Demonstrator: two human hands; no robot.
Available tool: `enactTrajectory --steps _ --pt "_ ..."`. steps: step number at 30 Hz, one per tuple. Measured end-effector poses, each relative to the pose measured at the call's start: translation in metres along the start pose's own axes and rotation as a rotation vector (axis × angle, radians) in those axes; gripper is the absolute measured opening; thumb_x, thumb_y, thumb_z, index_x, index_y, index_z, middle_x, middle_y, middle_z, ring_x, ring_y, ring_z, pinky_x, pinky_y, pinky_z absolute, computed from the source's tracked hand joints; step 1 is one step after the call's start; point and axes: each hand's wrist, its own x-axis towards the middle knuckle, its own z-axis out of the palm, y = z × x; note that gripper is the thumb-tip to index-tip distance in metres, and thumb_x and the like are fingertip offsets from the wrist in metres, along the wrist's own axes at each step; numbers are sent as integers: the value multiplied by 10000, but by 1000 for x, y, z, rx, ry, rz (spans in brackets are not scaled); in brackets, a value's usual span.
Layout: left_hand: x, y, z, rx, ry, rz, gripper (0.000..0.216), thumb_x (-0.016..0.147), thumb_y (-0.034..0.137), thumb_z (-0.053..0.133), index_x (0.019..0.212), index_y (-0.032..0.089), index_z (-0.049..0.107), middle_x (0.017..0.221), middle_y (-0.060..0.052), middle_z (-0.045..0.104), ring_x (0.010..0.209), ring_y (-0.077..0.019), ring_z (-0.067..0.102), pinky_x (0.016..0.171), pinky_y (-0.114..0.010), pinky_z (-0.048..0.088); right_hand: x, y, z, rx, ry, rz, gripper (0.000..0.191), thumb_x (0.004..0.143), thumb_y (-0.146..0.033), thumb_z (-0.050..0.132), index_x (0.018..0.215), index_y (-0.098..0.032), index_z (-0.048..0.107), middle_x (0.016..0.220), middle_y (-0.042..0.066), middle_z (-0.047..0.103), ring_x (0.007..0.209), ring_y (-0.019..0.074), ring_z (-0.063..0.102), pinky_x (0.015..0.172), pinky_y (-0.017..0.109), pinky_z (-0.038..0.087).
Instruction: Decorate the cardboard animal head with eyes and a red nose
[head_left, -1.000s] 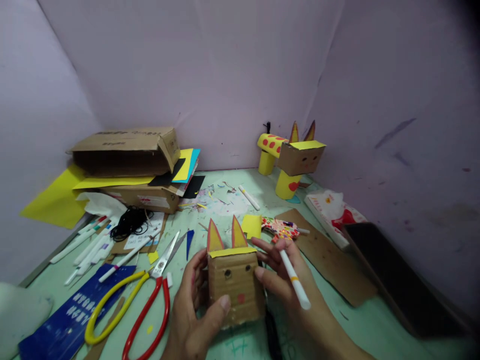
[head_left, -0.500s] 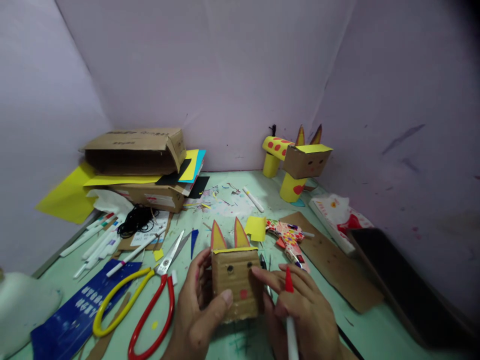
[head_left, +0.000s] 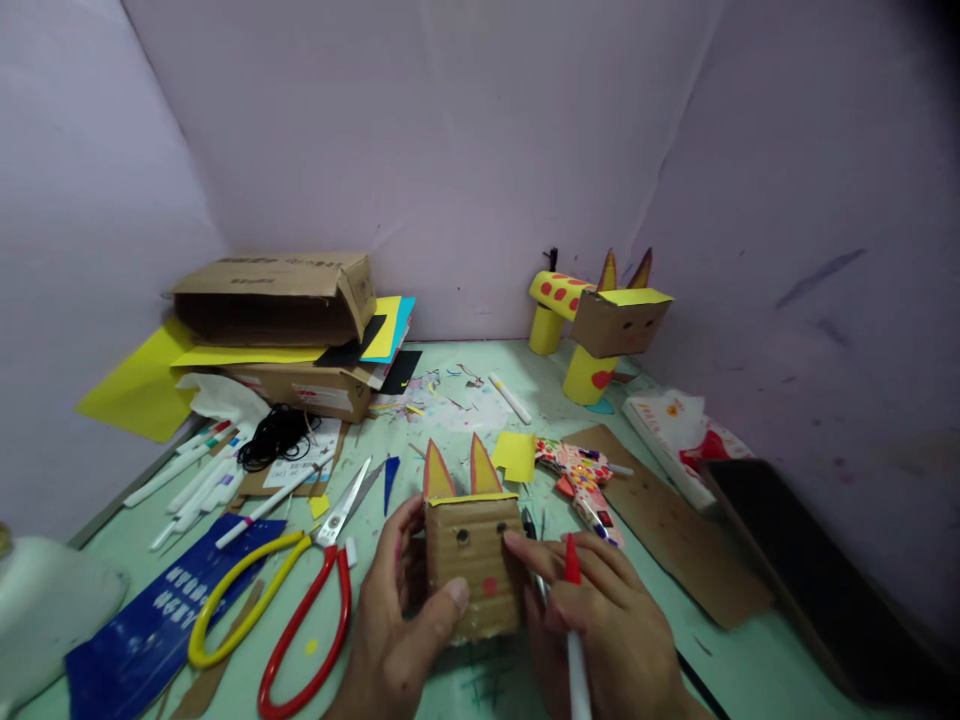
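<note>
We hold cardboard animal head (head_left: 474, 565) upright on table (head_left: 735, 650), centre front. L hand (head_left: 397, 625) wrapped round its left side, thumb on face. R hand (head_left: 607, 625) fingers closed on red-tipped marker (head_left: 574, 620), forefinger on box edge. Risk: red tip near face, so a slip could smear; a hard squeeze could crush the ears.

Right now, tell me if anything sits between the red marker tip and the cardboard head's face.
Nothing visible does. The right hand holds the marker beside the cardboard head, which the left hand grips.
</note>
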Motion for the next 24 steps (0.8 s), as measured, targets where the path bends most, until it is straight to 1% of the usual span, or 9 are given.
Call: enactTrajectory --steps 3,9,12,14,17,20,22,24 --pt "-1 0 0 18 -9 -1 780 681 443 755 1320 171 400 1317 -131 594 1236 -299 545 922 -331 527 0 0 0 -46 -27 -38 233 895 -65 522 758 -250 553 962 -9 805 704 147 733 812 329 508" --pt "-2 -3 0 63 25 28 789 691 464 738 1331 155 395 1328 -157 583 1248 -328 535 895 -343 543 13 -4 -10 -63 1 -89 350 975 -99 394 714 -225 590 901 21 813 682 134 740 787 291 524" --pt "-3 -4 1 77 40 36 784 688 463 738 1325 150 404 1315 -159 591 1241 -330 543 887 -339 547 12 -3 -14 -42 -19 -134 315 954 -88 414 738 -225 598 934 32 810 721 147 753 793 282 567" --pt "-4 -2 2 83 45 36 780 687 467 737 1319 147 410 1302 -160 601 1222 -325 562 890 -337 548 7 -1 -15 -26 -83 -154 258 910 -78 460 769 -232 610 1015 29 795 785 171 761 808 280 597" --pt "-6 0 5 98 59 32 787 686 478 735 1322 147 409 1297 -163 608 1208 -322 575 883 -335 554 -2 1 -15 20 -150 -97 223 835 -64 510 843 -246 640 1132 6 757 818 199 766 733 253 635" --pt "-8 0 6 112 64 54 789 688 480 735 1326 149 408 1306 -163 606 1217 -318 569 889 -332 552 -7 1 -14 91 -145 -37 257 789 -37 529 898 -239 646 1187 13 732 822 216 767 649 242 649" --pt "-8 -1 5 116 60 69 783 691 475 735 1327 155 411 1309 -159 608 1217 -316 569 895 -331 549 -9 0 -13 141 -140 -22 277 779 -3 533 897 -229 642 1185 27 733 827 220 767 638 245 649" --pt "-8 -2 5 110 62 71 774 688 466 742 1322 161 420 1303 -158 613 1212 -319 574 896 -336 551 -11 -1 -11 228 -109 74 267 806 -10 544 869 -247 651 1122 7 760 801 211 769 627 244 645"
